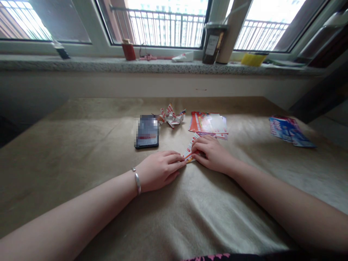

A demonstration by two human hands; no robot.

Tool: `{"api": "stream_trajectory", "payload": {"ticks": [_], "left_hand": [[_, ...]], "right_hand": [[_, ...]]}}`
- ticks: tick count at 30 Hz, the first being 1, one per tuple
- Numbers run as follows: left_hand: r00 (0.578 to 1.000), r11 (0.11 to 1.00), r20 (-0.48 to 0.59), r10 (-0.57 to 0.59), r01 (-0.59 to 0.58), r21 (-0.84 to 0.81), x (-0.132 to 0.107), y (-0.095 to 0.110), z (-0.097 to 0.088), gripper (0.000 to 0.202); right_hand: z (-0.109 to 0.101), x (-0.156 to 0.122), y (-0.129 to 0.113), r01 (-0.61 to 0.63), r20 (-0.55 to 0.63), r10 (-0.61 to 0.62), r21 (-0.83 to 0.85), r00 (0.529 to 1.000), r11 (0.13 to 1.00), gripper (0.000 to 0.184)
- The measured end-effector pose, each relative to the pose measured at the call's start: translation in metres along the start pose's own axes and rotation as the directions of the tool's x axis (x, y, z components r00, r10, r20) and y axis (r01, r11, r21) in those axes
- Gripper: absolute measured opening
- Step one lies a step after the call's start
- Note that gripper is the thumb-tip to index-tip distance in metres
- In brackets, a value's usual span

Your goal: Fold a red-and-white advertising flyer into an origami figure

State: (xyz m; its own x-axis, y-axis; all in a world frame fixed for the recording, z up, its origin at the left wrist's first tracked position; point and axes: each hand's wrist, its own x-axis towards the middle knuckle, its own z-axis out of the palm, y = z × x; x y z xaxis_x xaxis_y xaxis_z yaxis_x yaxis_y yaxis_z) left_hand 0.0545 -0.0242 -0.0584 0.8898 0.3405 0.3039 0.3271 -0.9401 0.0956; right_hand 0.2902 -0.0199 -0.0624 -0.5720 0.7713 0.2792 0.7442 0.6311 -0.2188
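Note:
A folded piece of printed paper [189,148], white with red letters and an orange edge, lies on the table between my hands. My right hand [211,152] is closed on it with curled fingers, hiding its right part. From the left, my left hand [160,169] lies low with fingers stretched out, their tips touching the paper's near corner. Just beyond my right hand is a stack of printed sheets [208,122], red and white. A folded paper shape with several points [171,116] stands farther back, beside a dark phone [147,132].
Blue printed sheets [290,131] lie at the right on the cloth-covered table [89,156], which is wrinkled near me. Behind it, the stone windowsill [103,66] bears a red container [128,50], a dark lidded jar [213,43] and a yellow object [253,59].

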Motion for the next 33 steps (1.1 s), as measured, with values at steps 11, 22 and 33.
{"api": "stream_trajectory", "payload": {"ticks": [11, 22, 33], "left_hand": [[1.000, 0.993, 0.025, 0.005, -0.008, 0.115, 0.000, 0.001, -0.003, 0.031], [0.999, 0.998, 0.037, -0.020, 0.018, 0.066, 0.000, -0.001, 0.000, 0.031], [1.000, 0.998, 0.015, -0.024, 0.023, 0.051, 0.001, -0.001, 0.000, 0.029]], "right_hand": [[0.004, 0.003, -0.003, -0.079, -0.009, 0.079, 0.005, 0.997, 0.997, 0.015], [0.010, 0.003, 0.000, -0.072, -0.024, 0.072, 0.009, 0.997, 0.997, 0.014], [0.012, 0.003, 0.002, -0.028, -0.090, 0.028, 0.000, 0.996, 1.000, 0.012]]}}
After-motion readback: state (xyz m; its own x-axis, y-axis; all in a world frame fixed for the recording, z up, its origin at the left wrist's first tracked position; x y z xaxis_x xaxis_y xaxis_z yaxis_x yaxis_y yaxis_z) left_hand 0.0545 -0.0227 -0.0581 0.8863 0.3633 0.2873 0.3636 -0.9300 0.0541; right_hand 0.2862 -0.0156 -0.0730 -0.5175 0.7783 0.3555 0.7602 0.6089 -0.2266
